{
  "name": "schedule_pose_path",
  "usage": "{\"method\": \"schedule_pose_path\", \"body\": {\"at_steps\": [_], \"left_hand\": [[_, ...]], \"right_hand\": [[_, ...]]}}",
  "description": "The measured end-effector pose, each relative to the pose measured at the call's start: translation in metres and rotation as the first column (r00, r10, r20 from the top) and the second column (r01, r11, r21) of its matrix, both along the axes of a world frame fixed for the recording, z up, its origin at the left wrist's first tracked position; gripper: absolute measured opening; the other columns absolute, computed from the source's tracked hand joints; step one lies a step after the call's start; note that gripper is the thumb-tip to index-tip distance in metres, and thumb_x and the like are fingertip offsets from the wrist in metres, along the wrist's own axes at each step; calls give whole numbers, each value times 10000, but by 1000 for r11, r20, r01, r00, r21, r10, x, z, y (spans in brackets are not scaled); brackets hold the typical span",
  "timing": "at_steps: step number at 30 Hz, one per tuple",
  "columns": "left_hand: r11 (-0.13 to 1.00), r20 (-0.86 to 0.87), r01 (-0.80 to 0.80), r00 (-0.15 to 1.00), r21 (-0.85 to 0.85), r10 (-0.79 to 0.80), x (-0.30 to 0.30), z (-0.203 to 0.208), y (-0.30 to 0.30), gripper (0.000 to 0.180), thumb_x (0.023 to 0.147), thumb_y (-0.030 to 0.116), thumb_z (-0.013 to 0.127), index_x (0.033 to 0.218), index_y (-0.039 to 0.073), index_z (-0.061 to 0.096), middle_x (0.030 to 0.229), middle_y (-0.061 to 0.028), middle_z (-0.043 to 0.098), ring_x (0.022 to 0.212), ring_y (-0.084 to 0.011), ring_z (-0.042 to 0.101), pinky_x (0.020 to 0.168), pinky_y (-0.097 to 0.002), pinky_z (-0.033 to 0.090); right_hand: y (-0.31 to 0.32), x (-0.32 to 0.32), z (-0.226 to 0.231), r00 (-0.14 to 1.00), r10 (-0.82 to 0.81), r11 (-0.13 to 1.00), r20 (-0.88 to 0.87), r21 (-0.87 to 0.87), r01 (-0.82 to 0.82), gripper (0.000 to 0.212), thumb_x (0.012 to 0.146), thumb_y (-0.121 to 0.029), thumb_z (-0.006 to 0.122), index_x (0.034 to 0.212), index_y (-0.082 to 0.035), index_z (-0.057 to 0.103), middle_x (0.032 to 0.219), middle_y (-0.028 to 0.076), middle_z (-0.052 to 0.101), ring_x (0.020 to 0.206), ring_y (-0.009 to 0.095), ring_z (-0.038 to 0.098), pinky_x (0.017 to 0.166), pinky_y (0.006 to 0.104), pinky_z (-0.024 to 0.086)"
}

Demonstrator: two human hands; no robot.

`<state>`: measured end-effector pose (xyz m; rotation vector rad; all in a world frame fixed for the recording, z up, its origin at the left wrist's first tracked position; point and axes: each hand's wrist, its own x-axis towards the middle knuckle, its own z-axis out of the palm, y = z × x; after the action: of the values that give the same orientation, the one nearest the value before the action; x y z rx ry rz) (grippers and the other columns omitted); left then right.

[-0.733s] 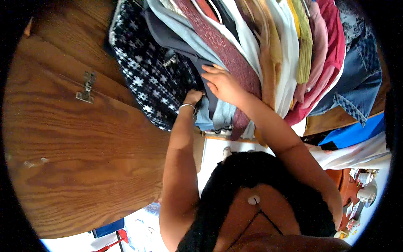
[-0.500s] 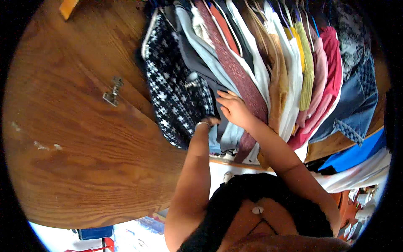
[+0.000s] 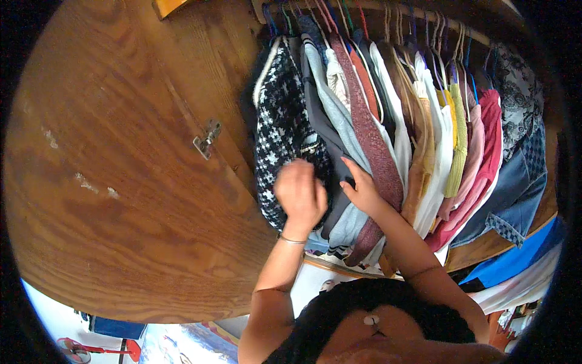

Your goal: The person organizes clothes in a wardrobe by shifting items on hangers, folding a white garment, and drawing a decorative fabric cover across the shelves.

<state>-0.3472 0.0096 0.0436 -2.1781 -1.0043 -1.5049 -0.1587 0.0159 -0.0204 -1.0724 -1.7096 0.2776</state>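
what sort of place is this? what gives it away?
Probably a room in a home, at an open wardrobe: a packed row of hanging clothes, and a wooden door with a metal hinge beside them.

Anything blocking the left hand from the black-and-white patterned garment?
Nothing visible. Left hand is right in front of the patterned garment; contact unclear. Right hand is off to the right, at the dark grey garment.

Wooden door [image 3: 133, 212] standing at your left, metal hinge [image 3: 207, 141] jutting from it, red fan [image 3: 109, 350] showing past the door's edge
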Motion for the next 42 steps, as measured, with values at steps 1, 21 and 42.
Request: {"method": "schedule_pose_path", "body": {"at_steps": [1,21,42], "left_hand": [[992,129,-122,985,13,119,-7,4,2,559,759,137,631,1249,-60,449,1237,-247,503,1149,-416,471,1019,-456,336],[621,309,547,834,-561,-457,73,-85,-12,419,668,120,677,1054,-13,583,1117,-228,564,1095,-389,509,941,-421,402],[910,-975,-404,150,93,167,-5,-52,105,363,871,298,451,1102,143,684,1177,-15,624,1227,-219,443,1139,-520,51]], "right_hand": [[-2,-1,3,1000,19,1000,-21,-20,-19,561,818,-52,611,1329,45,400,1294,240,491,1216,353,470,1022,373,355],[10,-71,54,833,246,831,-496,-335,-445,598,880,-38,553,1424,-18,304,1452,138,356,1341,226,332,1090,361,270],[71,-43,-1,955,-117,861,-272,-507,-39,579,948,-197,492,1427,29,259,1435,183,364,1333,216,331,1093,289,233]]}}
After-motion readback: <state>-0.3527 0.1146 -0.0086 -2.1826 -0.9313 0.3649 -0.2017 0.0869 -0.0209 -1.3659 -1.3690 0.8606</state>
